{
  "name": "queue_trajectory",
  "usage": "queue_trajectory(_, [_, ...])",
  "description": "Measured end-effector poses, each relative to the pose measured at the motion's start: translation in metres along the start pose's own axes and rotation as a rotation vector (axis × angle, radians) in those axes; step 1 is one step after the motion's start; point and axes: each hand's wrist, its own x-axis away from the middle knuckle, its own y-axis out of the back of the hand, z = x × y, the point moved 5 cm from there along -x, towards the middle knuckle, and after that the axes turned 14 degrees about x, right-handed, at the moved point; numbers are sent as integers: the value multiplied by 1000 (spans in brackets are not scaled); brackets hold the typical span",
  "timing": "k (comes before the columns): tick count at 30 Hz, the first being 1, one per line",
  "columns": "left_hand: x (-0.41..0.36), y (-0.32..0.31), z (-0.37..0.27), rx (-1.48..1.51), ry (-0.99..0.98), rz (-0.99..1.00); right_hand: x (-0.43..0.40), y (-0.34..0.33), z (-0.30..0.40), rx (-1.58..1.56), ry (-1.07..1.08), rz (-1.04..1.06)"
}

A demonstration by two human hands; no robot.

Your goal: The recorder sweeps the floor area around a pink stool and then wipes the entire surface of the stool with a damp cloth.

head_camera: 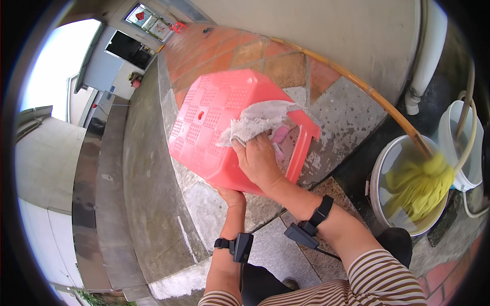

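Note:
A pink plastic stool (214, 103) is held up before me, its seat with raised dot squares and a centre hole turned towards the left. My left hand (229, 194) grips the stool's lower edge from beneath, with the fingers hidden behind it. In my right hand (260, 158) is a pale, wet-looking cloth (260, 118). This cloth lies over the stool's side, and its far end drapes across a leg (300, 153). Through the gap between the legs, something pink and white (280, 137) shows; I cannot tell what it is.
On the right, a yellow-green mop head (419, 187) sits in a water-filled bucket (377, 191), its bamboo pole (363, 88) leaning towards the wall (325, 30). A white pail (469, 168) with a hose stands beyond, near a white drainpipe (430, 57). A concrete ledge (176, 285) edges the paving.

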Motion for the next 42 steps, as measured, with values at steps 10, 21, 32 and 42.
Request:
queue_trajectory(10, [-2,5,5,10,20,9,-10,0,-15,68,-30,187])
queue_trajectory(21, [2,3,0,-112,40,99,-22,-12,-26,16,50,104])
queue_trajectory(32, [5,1,2,-214,-93,176,-25,-36,-254,12,-768,98])
queue_trajectory(42, [9,-8,-2,-250,-121,119,168,-66,-192,103,-908,256])
